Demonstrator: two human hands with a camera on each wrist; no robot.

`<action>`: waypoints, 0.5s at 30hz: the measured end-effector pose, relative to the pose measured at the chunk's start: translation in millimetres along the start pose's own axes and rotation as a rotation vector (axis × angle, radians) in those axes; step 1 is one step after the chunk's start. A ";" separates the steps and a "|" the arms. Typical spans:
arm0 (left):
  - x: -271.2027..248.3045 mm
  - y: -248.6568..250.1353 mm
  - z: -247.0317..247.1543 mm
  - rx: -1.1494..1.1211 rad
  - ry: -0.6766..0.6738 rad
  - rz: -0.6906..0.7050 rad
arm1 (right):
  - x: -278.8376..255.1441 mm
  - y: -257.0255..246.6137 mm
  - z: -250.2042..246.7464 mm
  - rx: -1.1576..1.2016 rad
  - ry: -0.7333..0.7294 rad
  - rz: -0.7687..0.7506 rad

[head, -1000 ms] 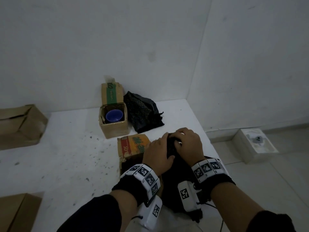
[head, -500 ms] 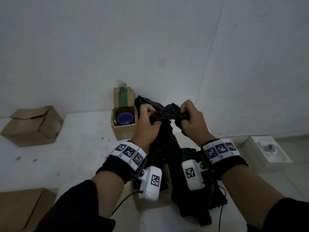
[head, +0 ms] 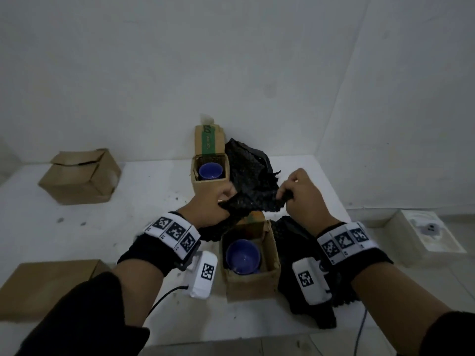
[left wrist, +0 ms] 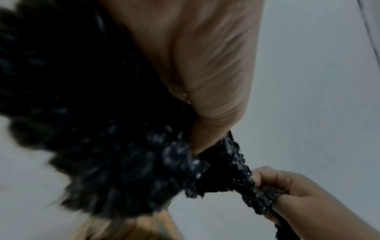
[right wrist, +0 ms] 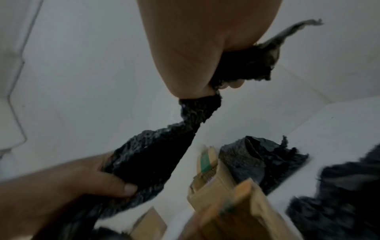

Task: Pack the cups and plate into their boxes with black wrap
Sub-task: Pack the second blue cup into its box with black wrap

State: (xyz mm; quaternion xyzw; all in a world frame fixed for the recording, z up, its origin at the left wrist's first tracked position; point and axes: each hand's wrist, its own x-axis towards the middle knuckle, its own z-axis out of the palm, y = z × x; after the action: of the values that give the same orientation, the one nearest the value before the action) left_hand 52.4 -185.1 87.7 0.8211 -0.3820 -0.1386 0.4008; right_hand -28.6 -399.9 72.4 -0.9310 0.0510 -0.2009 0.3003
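Both hands hold one piece of black wrap (head: 254,202) stretched between them above the near box. My left hand (head: 213,204) grips its left end; my right hand (head: 300,194) pinches its right end. In the left wrist view the black wrap (left wrist: 222,172) runs from my left fingers to my right hand (left wrist: 287,190). In the right wrist view the black wrap (right wrist: 156,151) twists between the two hands. A blue cup (head: 243,256) stands in the near open box (head: 252,281). A second blue cup (head: 210,170) stands in the far open box (head: 209,183).
More black wrap (head: 250,167) lies crumpled right of the far box, and another heap (head: 308,301) lies under my right wrist. A closed cardboard box (head: 81,176) stands at the back left, another (head: 48,286) at the near left. The white table (head: 115,227) ends at the right, above a tiled floor.
The hands lifted the wrap off the near box, uncovering the blue cup inside. They have since moved apart and stretched the wrap between them.
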 end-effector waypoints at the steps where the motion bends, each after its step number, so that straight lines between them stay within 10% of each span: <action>1: -5.1 -9.2 5.3 0.107 0.031 -0.030 | -6.3 3.0 6.6 -0.098 -0.073 0.008; 6: -26.7 -28.1 33.8 0.500 0.116 -0.341 | -36.5 -5.8 39.8 -0.461 -0.230 -0.081; 15: -42.0 -30.2 62.2 0.324 0.090 -0.403 | -70.6 -25.5 85.6 -0.605 -0.359 -0.206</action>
State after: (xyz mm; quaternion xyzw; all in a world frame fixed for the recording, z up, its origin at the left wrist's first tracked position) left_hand 6.6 -176.8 21.5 0.9395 -0.2097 -0.1159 0.2448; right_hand -59.1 -317.7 -0.3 -0.9984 -0.0394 -0.0395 -0.0064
